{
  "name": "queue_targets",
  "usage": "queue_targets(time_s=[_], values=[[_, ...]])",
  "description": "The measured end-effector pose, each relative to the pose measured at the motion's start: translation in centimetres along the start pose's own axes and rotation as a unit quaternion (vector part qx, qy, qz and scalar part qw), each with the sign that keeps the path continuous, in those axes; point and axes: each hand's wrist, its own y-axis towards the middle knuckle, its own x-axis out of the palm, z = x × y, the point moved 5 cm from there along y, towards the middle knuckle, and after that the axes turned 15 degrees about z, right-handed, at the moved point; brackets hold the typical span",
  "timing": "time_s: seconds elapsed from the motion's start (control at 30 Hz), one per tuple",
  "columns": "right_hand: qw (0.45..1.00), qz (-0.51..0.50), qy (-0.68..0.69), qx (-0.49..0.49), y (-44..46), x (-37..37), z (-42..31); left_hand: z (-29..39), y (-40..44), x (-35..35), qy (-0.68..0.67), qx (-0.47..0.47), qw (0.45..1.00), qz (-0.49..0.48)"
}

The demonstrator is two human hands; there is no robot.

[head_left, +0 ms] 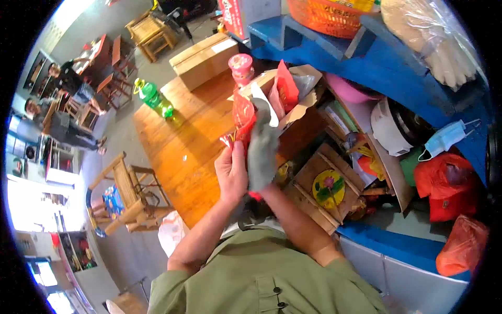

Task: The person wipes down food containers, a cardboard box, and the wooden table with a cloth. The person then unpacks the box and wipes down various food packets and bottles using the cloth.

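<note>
My left hand (232, 170) is bare and closed round the lower part of a crinkled red plastic bag (243, 116). Its thumb points up along the bag. My right hand (263, 152) wears a grey glove and presses against the bag's right side, its fingers slightly blurred and partly hidden. Whatever is inside the bag cannot be made out. Just beyond the hands stands an opened cardboard box (300, 112) with red and pink packets in it. A pink lidded container (241, 69) stands behind the bag.
On the wooden table (183, 178) are a green bottle (150, 96) and a closed carton (204, 60). At right, a blue shelf (334, 55) carries an orange basket (324, 18); a rice cooker (389, 128) and red bags (447, 180) sit below. A bamboo chair (128, 196) and two people are leftward.
</note>
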Motion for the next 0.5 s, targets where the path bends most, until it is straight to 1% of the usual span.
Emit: queue_targets(time_s=[0.03, 0.07, 0.17, 0.2, 0.27, 0.3, 0.33, 0.37, 0.4, 0.43, 0.47, 0.5], values=[[1.000, -0.014, 0.013, 0.014, -0.2, 0.7, 2.1, -0.9, -1.3, -1.4, 0.178, -0.033, 0.982, -0.044], [0.998, -0.038, 0.025, 0.032, -0.2, 1.1, 4.4, -1.6, -3.0, -0.8, 0.043, 0.035, 0.997, -0.045], [0.992, -0.093, 0.040, 0.072, -1.1, 1.1, 9.9, -0.3, -4.0, -1.2, 0.039, 0.012, 0.998, -0.039], [0.992, -0.094, 0.045, 0.077, -1.7, 0.5, 10.5, 0.3, -3.9, -1.6, 0.054, -0.054, 0.996, -0.038], [0.988, -0.076, 0.080, 0.109, -3.6, -0.1, 11.2, 0.0, -2.8, -1.8, -0.031, -0.084, 0.996, -0.010], [0.968, -0.073, 0.151, 0.184, -4.5, -0.2, 10.9, 0.7, -2.0, -1.3, -0.103, -0.091, 0.990, 0.000], [0.862, -0.104, 0.331, 0.369, -6.0, 0.5, 10.8, 1.5, -1.3, -0.9, -0.175, -0.097, 0.980, 0.008], [0.695, -0.072, 0.457, 0.551, -7.4, 0.8, 9.8, 1.7, -0.6, -1.2, -0.204, -0.134, 0.970, -0.007], [0.696, -0.068, 0.457, 0.550, -6.0, -0.4, 7.5, 1.9, 0.1, -1.8, -0.230, -0.172, 0.958, -0.023], [0.763, -0.081, 0.384, 0.513, -3.2, -3.1, 3.2, 2.0, 0.9, -2.4, -0.229, -0.204, 0.952, -0.019], [0.796, -0.083, 0.344, 0.491, -2.1, -4.0, 2.5, 2.0, 1.5, -2.6, -0.287, -0.276, 0.917, -0.032], [0.826, -0.085, 0.302, 0.468, -1.1, -5.0, 1.8, 2.7, 2.1, -2.6, -0.311, -0.296, 0.901, -0.062]])
